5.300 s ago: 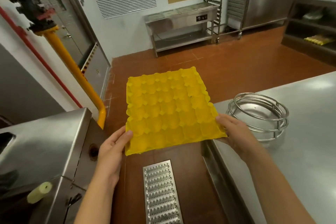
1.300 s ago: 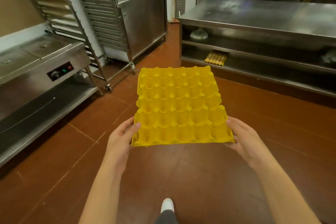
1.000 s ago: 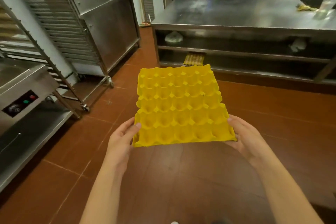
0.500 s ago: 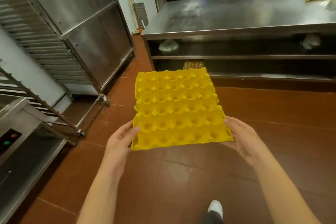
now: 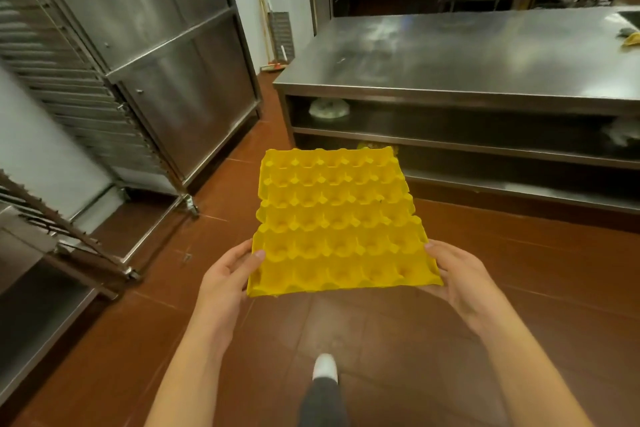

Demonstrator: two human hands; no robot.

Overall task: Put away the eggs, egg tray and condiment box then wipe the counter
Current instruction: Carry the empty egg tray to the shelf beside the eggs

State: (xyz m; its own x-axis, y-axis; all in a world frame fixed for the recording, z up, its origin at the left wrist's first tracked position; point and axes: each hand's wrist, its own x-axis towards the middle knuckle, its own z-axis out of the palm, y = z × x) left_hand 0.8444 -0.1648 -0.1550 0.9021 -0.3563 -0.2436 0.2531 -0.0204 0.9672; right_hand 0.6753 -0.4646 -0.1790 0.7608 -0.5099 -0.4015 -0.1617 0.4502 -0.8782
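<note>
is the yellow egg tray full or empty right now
Empty: every visible cup of the egg tray is bare, held level between left hand and right hand.

Steel table [image 5: 467, 55] with two lower shelves ahead, tall steel cabinet [image 5: 166, 55] and tray rack [image 5: 79, 104] left, over red-brown tiled floor [image 5: 519, 270].

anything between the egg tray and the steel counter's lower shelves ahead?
Head view: only bare red floor between the egg tray and the steel counter; no obstacle visible.
</note>
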